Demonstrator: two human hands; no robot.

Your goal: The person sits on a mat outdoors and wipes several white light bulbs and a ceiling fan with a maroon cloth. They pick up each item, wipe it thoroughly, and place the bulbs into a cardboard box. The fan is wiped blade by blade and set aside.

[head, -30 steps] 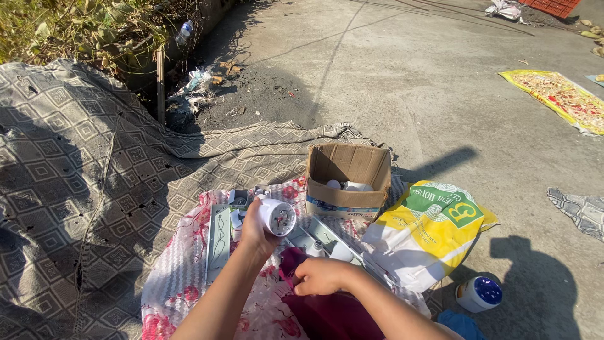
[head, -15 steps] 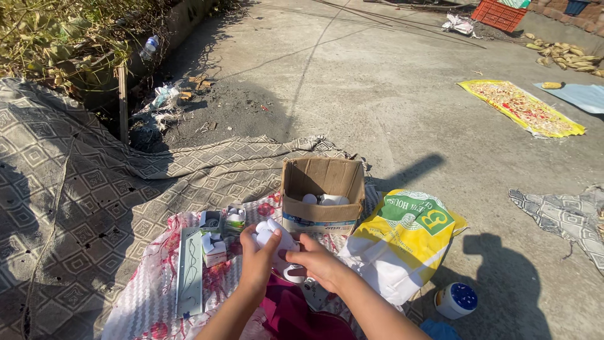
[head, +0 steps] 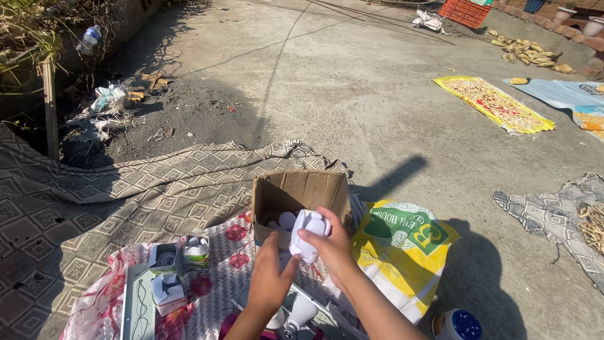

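Sunlit concrete ground [head: 377,94] lay behind a patterned mat [head: 94,201] and an open cardboard box [head: 301,192]. Just in front of the box, both hands held a white bulb-shaped object [head: 308,234], its long axis tilted, upper end leaning right toward the box. Right hand [head: 332,249] pinched its top; left hand [head: 272,277] pressed fingers against its lower side. Beside them lay a yellow-green sack [head: 402,245].

An outdoor yard in strong sun: bare concrete ground [head: 352,88] fills the upper frame, with a patterned mat [head: 94,201] at lower left. At upper right, cloths with drying crops [head: 494,104] lie spread; litter [head: 107,104] sits at upper left.
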